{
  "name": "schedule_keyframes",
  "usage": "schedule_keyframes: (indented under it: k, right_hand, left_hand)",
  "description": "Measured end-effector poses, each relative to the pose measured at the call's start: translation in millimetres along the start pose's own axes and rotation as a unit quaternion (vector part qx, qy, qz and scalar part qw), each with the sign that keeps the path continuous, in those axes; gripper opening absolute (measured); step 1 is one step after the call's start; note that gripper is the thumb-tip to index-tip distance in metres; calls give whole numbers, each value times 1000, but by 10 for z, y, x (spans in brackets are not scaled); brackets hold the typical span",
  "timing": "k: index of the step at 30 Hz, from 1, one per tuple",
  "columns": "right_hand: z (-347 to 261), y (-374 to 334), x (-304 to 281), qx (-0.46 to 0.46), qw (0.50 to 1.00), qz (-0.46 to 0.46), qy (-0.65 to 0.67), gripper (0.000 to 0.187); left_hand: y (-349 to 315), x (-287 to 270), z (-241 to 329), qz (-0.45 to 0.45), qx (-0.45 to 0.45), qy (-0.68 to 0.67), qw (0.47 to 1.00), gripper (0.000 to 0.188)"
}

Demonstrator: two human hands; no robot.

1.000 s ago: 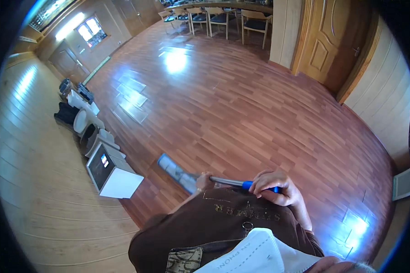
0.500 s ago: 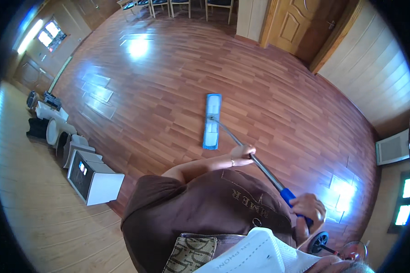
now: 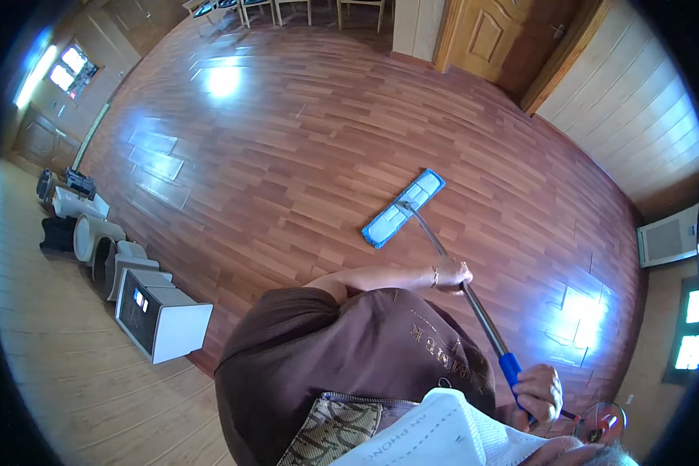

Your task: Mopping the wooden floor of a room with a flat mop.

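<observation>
A: Hands? Quick
B: Left hand (image 3: 452,274) wrapped shut round the metal mop handle (image 3: 474,304) mid-shaft, bracelet at the wrist. Right hand (image 3: 537,391) closed on the blue grip (image 3: 511,368) near the handle's top end, low by the body
A: And the mop?
B: Flat mop head (image 3: 403,207), blue with a pale pad, lying flat on the wooden floor (image 3: 287,140) out in front, angled diagonally. Handle runs from its middle back down to both hands
A: Risks?
B: My read: the head is far out and the shaft slants low, so pressure may be uneven and one end of the pad could lift or flip at the swivel joint. Floor looks very glossy, if that shine is wetness a foot could slip. A wide sweep left might knock the white box (image 3: 163,317) or the items lined up by the wall
A: Surface, room?
B: Reddish-brown plank floor, strong window glare patches. Pale wood-panel walls, wooden door (image 3: 489,31) at the far side, chairs (image 3: 287,6) at the top edge, white vent unit (image 3: 666,237) low on the right wall. Row of curved white and dark objects (image 3: 85,225) along the left wall, can't tell what they are. Small red-and-clear object (image 3: 602,423) on the floor beside the right hand, unclear too
</observation>
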State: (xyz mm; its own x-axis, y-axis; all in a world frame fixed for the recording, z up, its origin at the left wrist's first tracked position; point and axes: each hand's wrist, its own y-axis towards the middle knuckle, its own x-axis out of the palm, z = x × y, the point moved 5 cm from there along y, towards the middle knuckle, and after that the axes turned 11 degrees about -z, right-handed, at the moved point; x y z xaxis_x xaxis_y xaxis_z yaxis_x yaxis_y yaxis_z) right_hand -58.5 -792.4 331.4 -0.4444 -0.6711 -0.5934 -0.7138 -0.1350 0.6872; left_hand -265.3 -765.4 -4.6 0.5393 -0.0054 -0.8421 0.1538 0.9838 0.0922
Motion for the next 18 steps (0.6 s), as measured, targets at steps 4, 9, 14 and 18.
schedule_keyframes:
  k: [4, 9, 14, 18]
  right_hand:
    - [276, 223, 369, 67, 998, 12, 8, 20]
    - [812, 381, 1030, 42, 990, 17, 137, 20]
    - [1092, 542, 1709, 66, 977, -7, 201, 32]
    - [1084, 681, 2187, 78, 983, -32, 165, 18]
  left_hand:
    - [-249, -382, -432, 32, -64, 1, 997, 16]
    - [-873, -567, -1309, 77, -181, -25, 980, 27]
    - [-1785, -708, -1887, 163, -308, -23, 937, 31]
    - [-2530, -627, -2206, 195, -389, -37, 900, 30]
